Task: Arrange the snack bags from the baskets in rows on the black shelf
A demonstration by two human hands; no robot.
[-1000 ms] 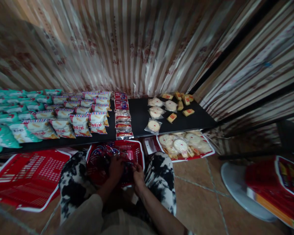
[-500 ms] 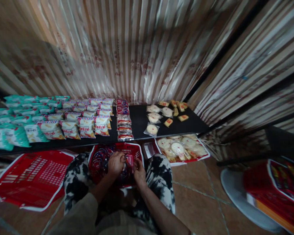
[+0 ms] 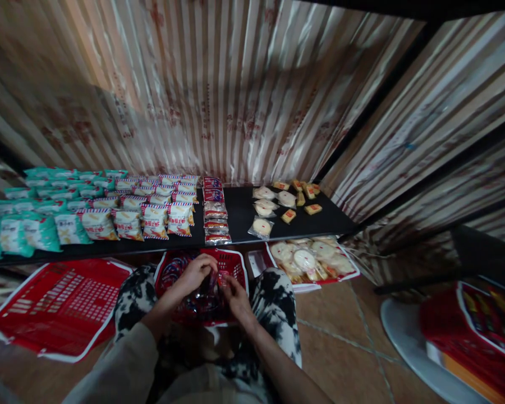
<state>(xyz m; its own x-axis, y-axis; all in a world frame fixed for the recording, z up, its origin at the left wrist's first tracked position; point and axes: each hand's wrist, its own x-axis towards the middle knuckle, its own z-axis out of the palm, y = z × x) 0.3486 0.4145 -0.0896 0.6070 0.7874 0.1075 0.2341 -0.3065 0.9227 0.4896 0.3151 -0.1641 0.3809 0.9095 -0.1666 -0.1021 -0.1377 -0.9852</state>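
A red shopping basket (image 3: 235, 259) sits between my knees, with dark red and blue shiny packets (image 3: 174, 272) in it. My left hand (image 3: 198, 273) is over the basket, its fingers curled downward; what they grip, if anything, is hidden. At the right side of the basket my right hand (image 3: 235, 297) has its fingers closed on a small red snack packet (image 3: 224, 276). The two hands are close together but apart. Directly ahead, a column of red and silver snack packets (image 3: 215, 210) lies on the black shelf (image 3: 238, 216).
Teal snack bags (image 3: 40, 233) and white snack bags (image 3: 154, 221) stand in rows at left. Round wrapped crackers (image 3: 261, 226) and small yellow packets (image 3: 288, 216) lie at right. A red basket (image 3: 63, 303) is at left, a cracker-filled basket (image 3: 356, 274) at right.
My left hand has lifted slightly from the small red packet, its fingers spreading a little. The packet sits lower beside my right hand. The view has shifted slightly.
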